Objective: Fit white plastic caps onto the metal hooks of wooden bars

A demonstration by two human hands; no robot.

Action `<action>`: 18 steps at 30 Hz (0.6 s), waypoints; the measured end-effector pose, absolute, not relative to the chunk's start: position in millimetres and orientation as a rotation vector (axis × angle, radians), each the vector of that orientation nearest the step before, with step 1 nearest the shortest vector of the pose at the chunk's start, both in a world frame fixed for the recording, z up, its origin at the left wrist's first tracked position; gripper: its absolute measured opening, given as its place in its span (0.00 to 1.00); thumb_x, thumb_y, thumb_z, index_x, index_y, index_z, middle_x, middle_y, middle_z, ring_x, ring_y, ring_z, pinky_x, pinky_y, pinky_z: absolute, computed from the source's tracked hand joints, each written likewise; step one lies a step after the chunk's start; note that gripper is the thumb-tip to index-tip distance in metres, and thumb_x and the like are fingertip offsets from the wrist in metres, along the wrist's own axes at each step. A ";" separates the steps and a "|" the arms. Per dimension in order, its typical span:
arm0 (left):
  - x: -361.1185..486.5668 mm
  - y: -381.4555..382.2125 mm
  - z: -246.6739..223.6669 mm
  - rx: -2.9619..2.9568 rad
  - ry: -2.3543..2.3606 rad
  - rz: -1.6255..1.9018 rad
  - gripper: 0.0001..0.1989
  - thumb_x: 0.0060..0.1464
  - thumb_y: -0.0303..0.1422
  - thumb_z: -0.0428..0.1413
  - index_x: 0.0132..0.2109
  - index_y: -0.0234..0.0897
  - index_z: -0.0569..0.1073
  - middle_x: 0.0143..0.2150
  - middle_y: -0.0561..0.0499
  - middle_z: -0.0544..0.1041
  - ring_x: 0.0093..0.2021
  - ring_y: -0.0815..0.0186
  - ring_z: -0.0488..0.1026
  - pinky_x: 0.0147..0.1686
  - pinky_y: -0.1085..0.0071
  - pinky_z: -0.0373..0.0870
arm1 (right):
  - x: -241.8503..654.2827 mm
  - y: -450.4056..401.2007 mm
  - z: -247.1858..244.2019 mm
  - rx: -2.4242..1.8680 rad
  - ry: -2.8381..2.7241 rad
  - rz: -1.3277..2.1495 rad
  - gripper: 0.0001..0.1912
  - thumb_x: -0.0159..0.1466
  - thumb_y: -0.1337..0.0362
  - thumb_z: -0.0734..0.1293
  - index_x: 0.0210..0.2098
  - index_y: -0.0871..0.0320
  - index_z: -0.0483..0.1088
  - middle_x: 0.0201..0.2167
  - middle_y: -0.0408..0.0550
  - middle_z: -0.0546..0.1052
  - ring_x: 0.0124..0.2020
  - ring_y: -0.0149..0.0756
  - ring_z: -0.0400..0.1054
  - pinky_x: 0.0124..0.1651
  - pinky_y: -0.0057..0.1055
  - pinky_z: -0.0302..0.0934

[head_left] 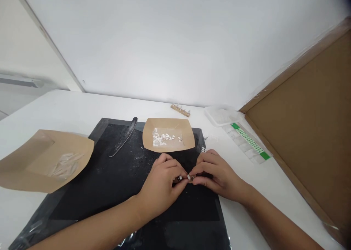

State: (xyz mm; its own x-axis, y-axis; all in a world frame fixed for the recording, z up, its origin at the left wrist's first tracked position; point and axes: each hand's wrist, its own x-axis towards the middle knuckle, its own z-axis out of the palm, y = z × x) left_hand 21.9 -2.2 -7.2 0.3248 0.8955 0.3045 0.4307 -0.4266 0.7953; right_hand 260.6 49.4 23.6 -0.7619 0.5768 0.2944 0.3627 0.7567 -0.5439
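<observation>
Head view shows our left hand [162, 182] and right hand [221, 175] meeting over the black mat [109, 191], fingers pinched on a small brown piece [191, 178] with white bits at it, mostly hidden by our fingers. Just beyond our hands sits a small cardboard tray [147, 133] of white pieces [159, 139], with a curved file [124, 138] to its left. On our desk [241, 220], a strip with pins [180, 110] lies behind the tray, and a green-labelled clear case [251, 142] lies to the right.
</observation>
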 end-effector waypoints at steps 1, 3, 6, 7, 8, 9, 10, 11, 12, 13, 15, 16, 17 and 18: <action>22.2 -2.0 -7.2 1.991 1.161 1.013 0.06 0.60 0.25 0.67 0.38 0.41 0.84 0.38 0.51 0.84 0.44 0.57 0.72 0.46 0.59 0.71 | 261.9 49.9 25.6 -0.715 -2.500 0.679 0.11 0.74 0.52 0.71 0.47 0.52 0.79 0.36 0.44 0.77 0.38 0.36 0.71 0.46 0.37 0.58; 22.5 -1.8 -7.1 1.980 1.158 1.025 0.06 0.60 0.24 0.67 0.38 0.41 0.84 0.38 0.51 0.84 0.44 0.57 0.72 0.46 0.60 0.71 | 265.0 50.6 30.1 -0.739 -2.504 0.752 0.13 0.73 0.51 0.73 0.47 0.53 0.79 0.36 0.45 0.77 0.38 0.37 0.70 0.46 0.36 0.60; 22.5 -2.2 -7.1 1.979 1.153 1.026 0.07 0.61 0.23 0.66 0.38 0.41 0.83 0.39 0.50 0.84 0.44 0.57 0.73 0.46 0.59 0.70 | 269.5 51.5 34.9 -0.804 -2.522 0.843 0.12 0.70 0.52 0.75 0.46 0.53 0.79 0.38 0.46 0.76 0.39 0.38 0.70 0.44 0.35 0.63; 22.5 -2.4 -7.3 1.982 1.152 1.024 0.06 0.61 0.24 0.66 0.38 0.41 0.83 0.39 0.50 0.84 0.44 0.57 0.72 0.46 0.59 0.70 | 270.5 51.8 35.3 -0.819 -2.529 0.869 0.11 0.70 0.54 0.75 0.45 0.53 0.79 0.38 0.46 0.76 0.39 0.38 0.70 0.44 0.35 0.64; 22.4 -2.5 -7.6 1.986 1.150 1.025 0.06 0.61 0.24 0.66 0.38 0.41 0.83 0.39 0.50 0.84 0.44 0.57 0.72 0.46 0.59 0.70 | 271.2 52.1 35.0 -0.824 -2.536 0.893 0.10 0.70 0.55 0.75 0.45 0.53 0.79 0.38 0.46 0.76 0.39 0.37 0.70 0.43 0.35 0.65; 22.3 -2.5 -7.9 1.988 1.150 1.028 0.06 0.61 0.24 0.66 0.38 0.40 0.83 0.39 0.50 0.84 0.44 0.57 0.72 0.46 0.60 0.70 | 271.4 52.4 34.2 -0.821 -2.543 0.914 0.09 0.71 0.56 0.75 0.44 0.53 0.79 0.38 0.46 0.76 0.38 0.37 0.70 0.43 0.34 0.65; 22.3 -2.5 -8.1 1.990 1.148 1.030 0.06 0.61 0.24 0.66 0.38 0.40 0.83 0.39 0.50 0.84 0.44 0.57 0.72 0.46 0.60 0.70 | 271.4 52.6 33.0 -0.817 -2.549 0.932 0.07 0.72 0.57 0.74 0.44 0.54 0.79 0.38 0.46 0.75 0.38 0.36 0.70 0.42 0.33 0.65; 22.3 -2.4 -8.2 1.991 1.148 1.032 0.06 0.61 0.24 0.66 0.38 0.40 0.82 0.39 0.50 0.84 0.44 0.57 0.72 0.46 0.60 0.70 | 271.2 52.7 31.5 -0.812 -2.552 0.946 0.06 0.72 0.58 0.73 0.44 0.54 0.79 0.38 0.46 0.75 0.38 0.36 0.70 0.41 0.33 0.65; 22.3 -2.3 -8.1 1.991 1.148 1.032 0.06 0.61 0.24 0.66 0.38 0.40 0.82 0.39 0.50 0.84 0.44 0.57 0.72 0.46 0.60 0.70 | 270.8 52.8 30.0 -0.810 -2.551 0.959 0.06 0.73 0.59 0.72 0.44 0.54 0.79 0.38 0.46 0.75 0.37 0.35 0.70 0.40 0.32 0.64; 22.3 -2.3 -7.9 1.991 1.148 1.029 0.06 0.61 0.24 0.65 0.38 0.40 0.82 0.39 0.50 0.84 0.44 0.58 0.71 0.46 0.60 0.70 | 270.4 52.7 28.5 -0.811 -2.546 0.971 0.05 0.73 0.59 0.72 0.44 0.54 0.79 0.37 0.45 0.74 0.37 0.35 0.70 0.39 0.31 0.64; 22.4 -2.3 -6.9 1.989 1.149 1.021 0.06 0.62 0.24 0.65 0.38 0.40 0.82 0.39 0.51 0.84 0.44 0.58 0.71 0.46 0.60 0.70 | 269.7 52.7 26.1 -0.820 -2.532 0.999 0.05 0.74 0.60 0.72 0.45 0.53 0.80 0.37 0.45 0.74 0.37 0.34 0.70 0.38 0.29 0.63; 22.4 -2.4 -6.4 1.989 1.149 1.017 0.06 0.62 0.24 0.65 0.38 0.40 0.82 0.39 0.51 0.84 0.44 0.58 0.71 0.46 0.60 0.70 | 269.5 52.7 25.2 -0.823 -2.524 1.015 0.05 0.74 0.60 0.71 0.45 0.53 0.80 0.37 0.45 0.74 0.37 0.33 0.70 0.38 0.29 0.63; 22.5 -2.6 -6.0 1.987 1.148 1.015 0.06 0.62 0.24 0.65 0.38 0.40 0.83 0.39 0.51 0.84 0.44 0.57 0.71 0.46 0.60 0.70 | 269.3 52.9 24.5 -0.825 -2.517 1.027 0.05 0.74 0.61 0.71 0.45 0.53 0.81 0.37 0.45 0.74 0.37 0.33 0.70 0.37 0.29 0.63; 22.5 -2.7 -5.7 1.985 1.147 1.017 0.06 0.61 0.24 0.65 0.38 0.41 0.83 0.39 0.51 0.84 0.44 0.57 0.71 0.45 0.60 0.70 | 269.1 53.1 24.0 -0.824 -2.514 1.036 0.05 0.74 0.61 0.71 0.45 0.53 0.81 0.37 0.45 0.74 0.37 0.33 0.70 0.37 0.28 0.63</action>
